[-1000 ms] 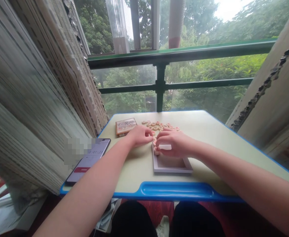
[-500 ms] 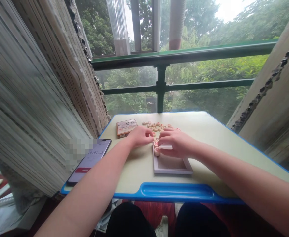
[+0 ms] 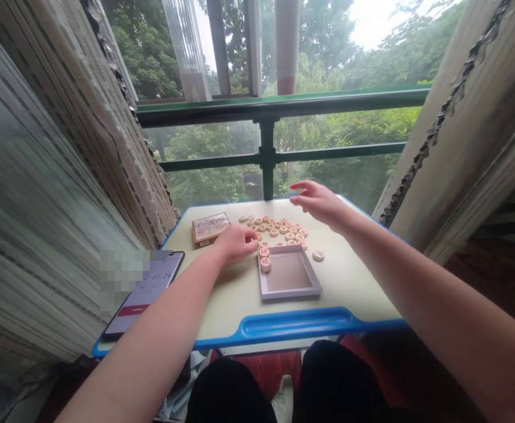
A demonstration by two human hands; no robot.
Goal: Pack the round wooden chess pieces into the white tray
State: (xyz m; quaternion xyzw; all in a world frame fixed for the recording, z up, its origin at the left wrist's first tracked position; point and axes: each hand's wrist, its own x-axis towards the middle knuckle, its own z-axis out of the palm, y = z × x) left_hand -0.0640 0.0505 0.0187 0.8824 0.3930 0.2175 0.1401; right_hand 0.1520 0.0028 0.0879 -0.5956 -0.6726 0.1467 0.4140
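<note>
And there was the desk (image 3: 226, 311), blue-rimmed, pushed up against a green railing (image 3: 266, 111), with bunched blinds (image 3: 50, 147) crowding in from both sides! At the tabletop's left edge lay a phone (image 3: 151, 288) showing a timer, part of it pixelated and its lower end cut off behind the left forearm. Near the far left corner sat a printed box (image 3: 210, 228). Across the far middle spread round wooden xiangqi pieces (image 3: 275, 228), most of their red characters too small to read. The left hand (image 3: 235, 242) was curled at their near edge, and whether it gripped one, you couldn't tell! The right hand (image 3: 316, 201) was open and empty, up past the far edge. Two pieces (image 3: 265, 264) sat at the far left corner of a grey tray (image 3: 289, 292), and a lone piece (image 3: 317, 255) lay just beyond its right side.
</note>
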